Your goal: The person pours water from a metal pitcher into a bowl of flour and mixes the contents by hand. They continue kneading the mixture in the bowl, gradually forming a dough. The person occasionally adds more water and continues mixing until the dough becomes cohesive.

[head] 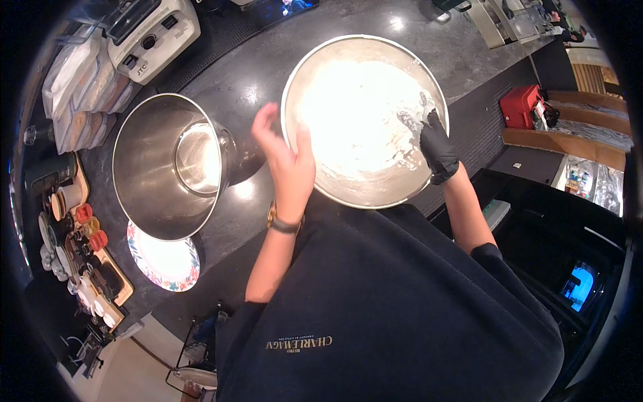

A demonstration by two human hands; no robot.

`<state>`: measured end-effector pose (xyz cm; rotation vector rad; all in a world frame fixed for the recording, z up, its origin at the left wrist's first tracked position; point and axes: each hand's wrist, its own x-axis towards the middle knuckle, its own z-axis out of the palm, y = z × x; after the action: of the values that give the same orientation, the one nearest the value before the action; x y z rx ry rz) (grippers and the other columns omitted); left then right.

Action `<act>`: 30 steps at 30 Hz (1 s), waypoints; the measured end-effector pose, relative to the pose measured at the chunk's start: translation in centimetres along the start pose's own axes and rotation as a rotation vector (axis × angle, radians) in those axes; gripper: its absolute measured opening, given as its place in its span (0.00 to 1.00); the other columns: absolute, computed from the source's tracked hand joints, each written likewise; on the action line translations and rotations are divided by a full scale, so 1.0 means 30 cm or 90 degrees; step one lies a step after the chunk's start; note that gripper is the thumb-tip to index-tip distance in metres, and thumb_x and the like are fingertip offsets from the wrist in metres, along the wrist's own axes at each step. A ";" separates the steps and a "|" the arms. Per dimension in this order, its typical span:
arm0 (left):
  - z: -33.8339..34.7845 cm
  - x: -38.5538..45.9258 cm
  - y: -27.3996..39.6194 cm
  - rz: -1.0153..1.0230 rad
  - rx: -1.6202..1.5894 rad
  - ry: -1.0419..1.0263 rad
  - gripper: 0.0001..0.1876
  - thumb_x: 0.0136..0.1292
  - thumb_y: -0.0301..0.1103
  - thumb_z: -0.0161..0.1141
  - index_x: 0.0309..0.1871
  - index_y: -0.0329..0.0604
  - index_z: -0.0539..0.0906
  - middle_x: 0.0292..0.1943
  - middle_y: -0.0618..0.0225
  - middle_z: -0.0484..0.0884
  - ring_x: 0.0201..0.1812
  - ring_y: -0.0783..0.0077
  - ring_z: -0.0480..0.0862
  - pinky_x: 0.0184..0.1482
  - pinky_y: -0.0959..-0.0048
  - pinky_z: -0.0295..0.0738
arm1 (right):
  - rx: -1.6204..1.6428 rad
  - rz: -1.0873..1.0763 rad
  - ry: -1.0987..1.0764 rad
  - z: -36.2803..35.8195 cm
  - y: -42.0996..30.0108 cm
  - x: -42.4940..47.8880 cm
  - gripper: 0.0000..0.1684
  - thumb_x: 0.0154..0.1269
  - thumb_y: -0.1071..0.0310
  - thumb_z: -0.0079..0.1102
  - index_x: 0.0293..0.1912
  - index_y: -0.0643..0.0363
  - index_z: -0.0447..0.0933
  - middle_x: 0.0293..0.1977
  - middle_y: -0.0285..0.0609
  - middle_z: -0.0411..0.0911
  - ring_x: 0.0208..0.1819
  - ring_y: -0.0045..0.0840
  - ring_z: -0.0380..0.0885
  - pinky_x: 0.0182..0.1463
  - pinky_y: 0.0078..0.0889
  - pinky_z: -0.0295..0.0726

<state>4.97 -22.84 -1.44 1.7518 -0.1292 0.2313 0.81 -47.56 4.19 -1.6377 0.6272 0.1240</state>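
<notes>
A large steel mixing bowl (311, 187) lies before me, holding a white, flour-like mass (361, 115) whose middle is washed out by glare. My left hand (289, 151) is bare, with a watch at the wrist, and rests at the bowl's left rim, thumb over the edge and fingers apart outside it. On my right hand (433, 143) is a black glove; its fingers reach into the bowl at the right and are coated with white dough or flour. Whether they grip any of the mass cannot be told.
Left of the bowl stands a deep steel pot (145, 176), beside a floral-rimmed plate (173, 284) partly under it. A vacuum sealer or similar appliance (166, 55), plastic containers (83, 130) and wooden trays (123, 286) with small dishes line the far left. A red case (520, 108) is at right.
</notes>
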 end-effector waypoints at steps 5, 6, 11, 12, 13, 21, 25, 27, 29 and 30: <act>0.026 0.061 0.009 -0.040 0.001 -0.040 0.26 0.74 0.20 0.44 0.75 0.36 0.66 0.70 0.43 0.73 0.71 0.48 0.74 0.69 0.58 0.69 | -0.029 -0.078 0.178 0.056 0.078 0.136 0.25 0.77 0.57 0.55 0.62 0.66 0.75 0.53 0.48 0.80 0.53 0.31 0.79 0.57 0.33 0.78; 0.023 0.065 0.025 -0.051 0.006 -0.054 0.26 0.73 0.20 0.45 0.74 0.35 0.67 0.69 0.43 0.75 0.69 0.47 0.76 0.68 0.58 0.69 | -0.029 -0.086 0.214 0.050 0.184 0.269 0.23 0.77 0.56 0.53 0.60 0.65 0.77 0.52 0.48 0.81 0.52 0.31 0.80 0.56 0.34 0.78; 0.040 0.070 0.019 -0.061 0.056 -0.026 0.24 0.74 0.19 0.46 0.73 0.38 0.71 0.65 0.46 0.79 0.67 0.54 0.80 0.66 0.63 0.71 | -0.627 -0.169 0.210 0.169 0.218 0.495 0.20 0.73 0.61 0.49 0.50 0.68 0.80 0.44 0.60 0.83 0.51 0.47 0.81 0.57 0.46 0.77; 0.043 0.073 0.021 -0.060 0.057 -0.025 0.24 0.74 0.19 0.46 0.73 0.37 0.71 0.66 0.46 0.78 0.67 0.53 0.79 0.66 0.63 0.71 | -0.835 -0.207 0.190 0.194 0.204 0.500 0.20 0.72 0.63 0.48 0.49 0.69 0.80 0.43 0.63 0.83 0.52 0.51 0.81 0.58 0.49 0.77; 0.046 0.076 0.022 -0.059 0.057 -0.024 0.24 0.74 0.19 0.46 0.73 0.37 0.70 0.66 0.46 0.78 0.67 0.53 0.79 0.67 0.63 0.71 | -0.509 -0.178 0.275 0.212 0.220 0.498 0.20 0.70 0.62 0.49 0.50 0.69 0.79 0.44 0.64 0.83 0.53 0.51 0.80 0.60 0.49 0.76; 0.073 0.068 -0.014 -0.042 0.006 0.050 0.24 0.73 0.21 0.46 0.71 0.36 0.71 0.60 0.42 0.82 0.61 0.45 0.82 0.61 0.57 0.75 | -0.613 -0.400 -0.170 0.132 0.128 0.429 0.24 0.72 0.59 0.53 0.59 0.66 0.76 0.58 0.60 0.78 0.61 0.49 0.76 0.69 0.47 0.70; 0.082 0.070 0.006 -0.057 -0.009 0.042 0.23 0.74 0.22 0.47 0.71 0.37 0.71 0.58 0.42 0.83 0.58 0.45 0.84 0.59 0.58 0.76 | -0.289 -0.233 -0.019 0.038 0.190 0.574 0.25 0.68 0.61 0.56 0.59 0.66 0.78 0.59 0.63 0.78 0.62 0.49 0.77 0.66 0.43 0.74; 0.065 0.065 0.004 -0.049 0.017 0.055 0.23 0.74 0.22 0.46 0.71 0.38 0.71 0.58 0.42 0.83 0.58 0.45 0.84 0.58 0.58 0.76 | -0.463 -0.212 0.029 0.147 0.094 0.507 0.28 0.65 0.61 0.57 0.59 0.69 0.77 0.58 0.65 0.78 0.62 0.51 0.76 0.65 0.43 0.74; 0.071 0.068 0.019 -0.062 0.015 0.037 0.23 0.74 0.22 0.46 0.71 0.38 0.72 0.57 0.42 0.83 0.57 0.45 0.84 0.58 0.58 0.76 | -0.594 -0.258 0.124 0.235 0.141 0.521 0.40 0.65 0.50 0.59 0.64 0.75 0.71 0.57 0.64 0.78 0.62 0.56 0.74 0.67 0.51 0.72; 0.067 0.069 0.024 -0.084 0.012 0.030 0.23 0.73 0.22 0.46 0.71 0.38 0.72 0.57 0.42 0.83 0.57 0.45 0.84 0.58 0.58 0.76 | -0.647 -0.275 0.143 0.291 0.146 0.512 0.41 0.65 0.49 0.59 0.65 0.74 0.70 0.57 0.64 0.78 0.63 0.55 0.73 0.67 0.52 0.71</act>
<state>6.99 -24.86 -0.65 1.7649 0.0237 0.1776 14.12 -44.44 -7.85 -2.7635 0.3614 -0.0814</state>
